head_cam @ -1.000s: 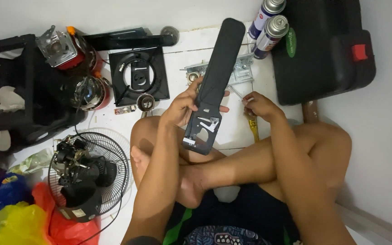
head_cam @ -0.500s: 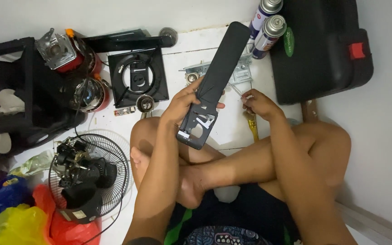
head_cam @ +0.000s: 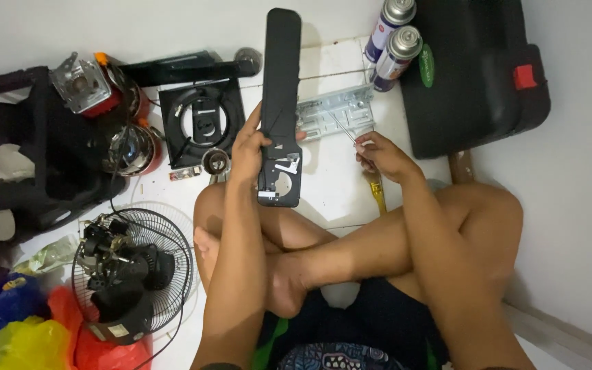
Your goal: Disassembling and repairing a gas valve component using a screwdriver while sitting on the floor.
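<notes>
My left hand [head_cam: 249, 147] grips a long black plastic panel [head_cam: 281, 82] near its lower end, holding it upright above the white floor. The lower end of the panel shows white fittings and a round hole. My right hand [head_cam: 380, 154] holds a thin metal screwdriver [head_cam: 342, 128] whose tip points toward a grey metal bracket [head_cam: 334, 109] lying flat on the floor. I sit cross-legged, with my knees just below both hands.
Two spray cans [head_cam: 393, 41] and a black case with a red latch [head_cam: 477, 75] lie at the upper right. A black square fan base [head_cam: 200, 123], a motor with a fan grille [head_cam: 128, 267], a black frame [head_cam: 29, 157] and coloured bags [head_cam: 29, 336] fill the left.
My left hand has swung the black panel from a rightward lean to nearly upright. My right hand moved slightly right, away from the panel, with the screwdriver.
</notes>
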